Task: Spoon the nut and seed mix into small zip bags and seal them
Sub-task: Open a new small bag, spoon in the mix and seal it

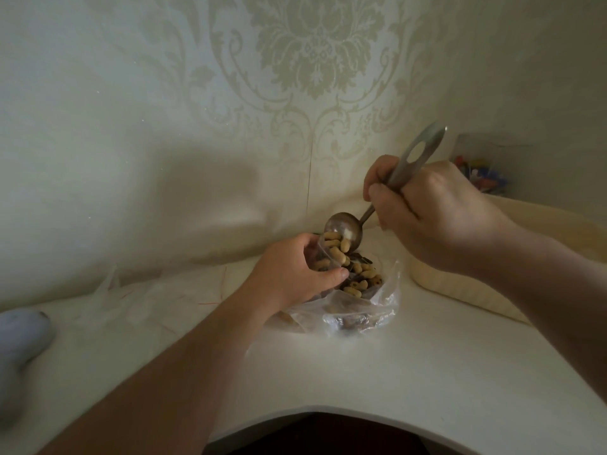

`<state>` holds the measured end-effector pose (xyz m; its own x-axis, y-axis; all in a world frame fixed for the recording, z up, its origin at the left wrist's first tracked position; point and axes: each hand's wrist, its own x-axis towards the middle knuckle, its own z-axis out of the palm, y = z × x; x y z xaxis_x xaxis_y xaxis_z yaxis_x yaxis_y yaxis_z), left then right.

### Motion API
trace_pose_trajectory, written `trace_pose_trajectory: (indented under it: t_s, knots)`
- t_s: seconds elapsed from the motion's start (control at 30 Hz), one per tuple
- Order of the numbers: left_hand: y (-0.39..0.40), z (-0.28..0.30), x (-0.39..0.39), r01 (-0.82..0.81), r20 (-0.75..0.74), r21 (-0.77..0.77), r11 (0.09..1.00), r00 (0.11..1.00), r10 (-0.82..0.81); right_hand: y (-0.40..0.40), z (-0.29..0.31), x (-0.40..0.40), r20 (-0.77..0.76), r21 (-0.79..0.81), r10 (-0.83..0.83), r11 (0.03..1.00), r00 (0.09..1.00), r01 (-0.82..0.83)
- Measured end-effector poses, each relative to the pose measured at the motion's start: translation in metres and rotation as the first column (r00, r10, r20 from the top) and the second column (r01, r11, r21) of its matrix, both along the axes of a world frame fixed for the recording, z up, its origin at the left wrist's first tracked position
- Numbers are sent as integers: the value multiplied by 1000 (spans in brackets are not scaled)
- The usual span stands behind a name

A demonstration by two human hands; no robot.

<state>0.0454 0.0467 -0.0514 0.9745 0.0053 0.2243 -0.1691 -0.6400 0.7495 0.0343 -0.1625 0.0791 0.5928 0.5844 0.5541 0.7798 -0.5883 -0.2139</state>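
My left hand grips a small clear zip bag and holds its mouth open; pale nuts show inside it. My right hand is closed around the handle of a metal spoon. The spoon's bowl tilts down at the bag's mouth, with nuts sliding off it. Just below and to the right lies the nut and seed mix, pale nuts with dark seeds, in a larger clear plastic bag on the white table.
Several empty clear bags lie flat at the left. A cream knitted cloth is heaped at the right. A clear box of coloured bits stands in the far right corner. A pale blue object is at the left edge. Patterned wallpaper stands close behind.
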Motion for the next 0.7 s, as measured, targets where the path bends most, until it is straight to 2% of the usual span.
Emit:
trace_pose_trajectory:
  t_s: [0.23,0.37,0.7]
  knots:
    - [-2,1,0,-60,14,-13,998,998,60,1,-6,-3,-24,78,28,997,999,-26]
    - [-3,2,-1,-77,18,-16,997,997,77,1,-10,-4,43,90,33,995,999,-37]
    - [-4,4,-4,-62,11,13,998,998,62,-7,-14,-4,83,134,31,990,996,-42]
